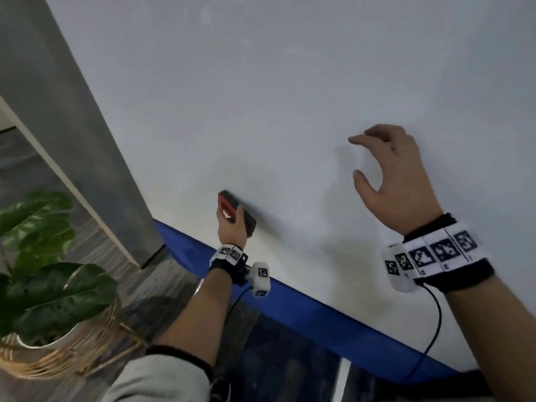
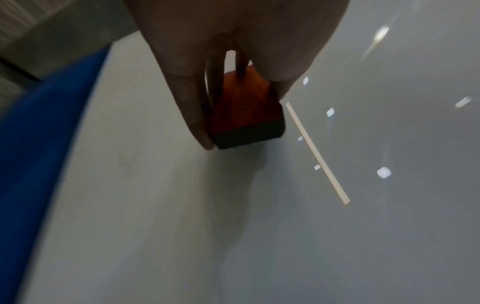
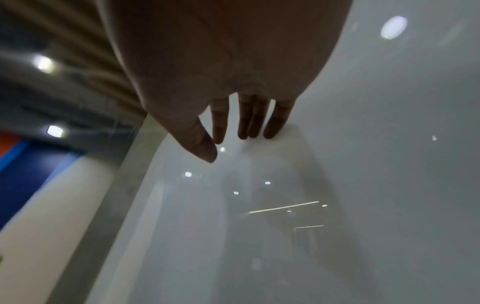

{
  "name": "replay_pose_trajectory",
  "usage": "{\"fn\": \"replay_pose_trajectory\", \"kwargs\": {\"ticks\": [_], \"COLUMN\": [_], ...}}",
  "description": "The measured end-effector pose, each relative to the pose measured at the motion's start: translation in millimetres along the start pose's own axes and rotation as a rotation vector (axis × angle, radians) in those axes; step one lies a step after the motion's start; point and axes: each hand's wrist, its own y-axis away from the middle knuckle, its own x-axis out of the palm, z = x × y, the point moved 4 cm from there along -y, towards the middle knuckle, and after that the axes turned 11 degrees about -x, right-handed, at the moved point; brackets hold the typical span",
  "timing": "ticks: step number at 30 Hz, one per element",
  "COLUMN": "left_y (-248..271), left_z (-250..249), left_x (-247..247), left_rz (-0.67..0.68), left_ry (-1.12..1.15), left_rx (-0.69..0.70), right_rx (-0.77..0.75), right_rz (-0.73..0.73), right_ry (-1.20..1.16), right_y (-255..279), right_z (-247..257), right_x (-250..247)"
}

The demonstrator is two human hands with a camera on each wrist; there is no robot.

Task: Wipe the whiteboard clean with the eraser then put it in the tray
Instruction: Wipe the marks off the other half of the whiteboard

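Note:
The whiteboard (image 1: 290, 97) fills most of the head view and shows no writing. My left hand (image 1: 232, 227) grips a red eraser with a black felt side (image 1: 237, 211), pressed against the board low on its left part, just above the blue bottom edge (image 1: 304, 311). In the left wrist view the eraser (image 2: 244, 111) sits between my thumb and fingers (image 2: 192, 102), felt toward the board (image 2: 155, 205). My right hand (image 1: 385, 169) hovers at the board to the right, fingers loosely curved and holding nothing; its fingertips (image 3: 246, 131) are near the glossy board (image 3: 363, 164).
A grey wall column (image 1: 72, 126) borders the board on the left. A potted plant in a woven basket (image 1: 49, 285) stands on the floor at lower left. Cables run from both wrist bands (image 1: 432, 256).

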Motion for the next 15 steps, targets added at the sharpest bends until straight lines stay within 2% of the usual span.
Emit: {"fn": "replay_pose_trajectory", "kwargs": {"ticks": [2, 4, 6, 7, 8, 9, 11, 13, 15], "left_y": [-21, -30, -36, -49, -69, -86, -97, -113, -123], "left_z": [47, 93, 131, 149, 163, 168, 137, 101, 86], "left_x": [24, 51, 71, 73, 72, 71, 57, 31, 15], "left_rz": [0.041, 0.106, 0.209, 0.226, 0.189, 0.147, -0.005, -0.162, -0.246], "left_ry": [-0.003, 0.142, 0.128, 0.069, 0.002, 0.012, 0.162, 0.16, 0.166], "left_rx": [-0.177, -0.436, -0.58, -0.587, -0.555, -0.605, -0.653, -0.449, -0.294], "right_rx": [-0.057, -0.066, -0.05, -0.047, -0.047, -0.047, -0.045, -0.033, -0.025], "right_rz": [0.059, 0.11, 0.168, 0.194, 0.209, 0.214, 0.205, 0.177, 0.148], "right_ry": [0.161, 0.252, 0.291, 0.306, 0.32, 0.333, 0.354, 0.368, 0.399], "right_y": [13, 26, 36, 39, 40, 40, 37, 32, 30], "right_z": [-3, -5, -9, -10, -12, -13, -14, -13, -12], "right_x": [7, 17, 28, 33, 36, 37, 38, 38, 41]}}
